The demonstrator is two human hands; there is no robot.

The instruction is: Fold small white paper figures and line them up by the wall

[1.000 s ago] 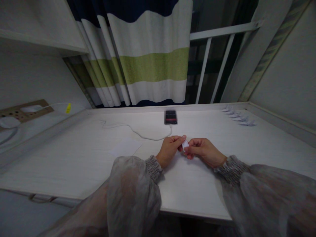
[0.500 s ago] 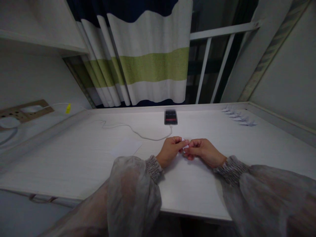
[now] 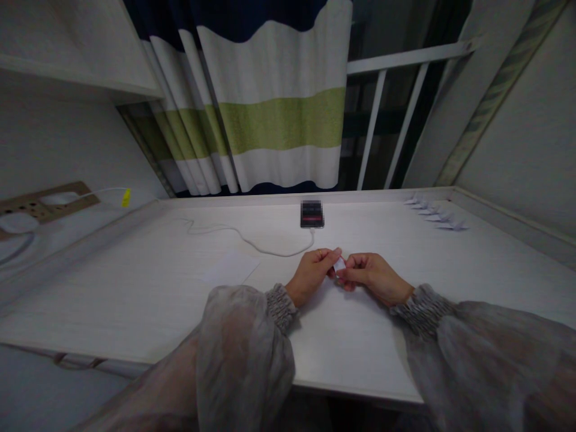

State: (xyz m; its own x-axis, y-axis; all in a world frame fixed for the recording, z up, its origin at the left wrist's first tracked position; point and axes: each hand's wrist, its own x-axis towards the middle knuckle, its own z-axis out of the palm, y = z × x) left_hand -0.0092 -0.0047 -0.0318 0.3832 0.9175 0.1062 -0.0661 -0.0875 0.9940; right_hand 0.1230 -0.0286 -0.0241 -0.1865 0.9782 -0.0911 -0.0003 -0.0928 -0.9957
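Note:
Between my two hands is a small piece of folded white paper [image 3: 339, 264], partly hidden by the fingers. My left hand [image 3: 314, 273] pinches its left side, the thumb lying along the top. From the right, my right hand [image 3: 371, 275] grips the other side between thumb and fingers. Both hands are close together just above the white desk [image 3: 346, 342]. Several folded white paper cranes [image 3: 434, 213] stand in a row at the back right. A flat white sheet of paper [image 3: 231, 267] lies to the left of my left hand.
A phone [image 3: 312, 214] lies at the desk's back edge, with a white cable [image 3: 270, 252] running left from it. A wooden socket board [image 3: 49, 201] with plugs is on the left wall. Behind the desk hangs a striped curtain [image 3: 279, 123].
My left thumb has shifted up a little, and more of the folded paper shows between the hands. The right hand stays almost in place.

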